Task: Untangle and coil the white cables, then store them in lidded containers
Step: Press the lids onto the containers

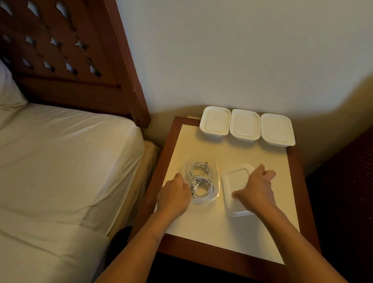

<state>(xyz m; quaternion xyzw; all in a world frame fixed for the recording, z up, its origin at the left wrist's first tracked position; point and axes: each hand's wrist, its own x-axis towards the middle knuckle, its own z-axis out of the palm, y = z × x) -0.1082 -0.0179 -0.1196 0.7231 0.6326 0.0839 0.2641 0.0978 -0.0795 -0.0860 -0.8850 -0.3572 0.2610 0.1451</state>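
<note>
Bedside table [230,235], cream top in a dark wood frame, set against a pale wall.

White cables [201,182]: two coils, lying inside the open clear container [216,164], one coil toward its far end and one toward its near end. A connector end lies across the near coil. No loop seen over the rim.

Left hand [174,194]: curled round the container's near-left wall, holding it.

Right hand [256,187]: just right of the container, fingers curled over the loose lid [235,180], gripping it. The lid appears to rest on the table top, not yet on the container.

Behind the container, along the wall edge: three closed containers [244,125] in a row, touching. Left of it, off the table: bed [52,157] with a white sheet.

Risks, as judged:
- Coils are unbound. Tilting or jolting the container could let a loop spring up and get pinched under the lid, so the lid would not seat.
- The container looks light. Pressing on one corner could skid it toward the table's left edge if the left hand slackens.
- A skewed lid may look seated while one side stays proud.
</note>
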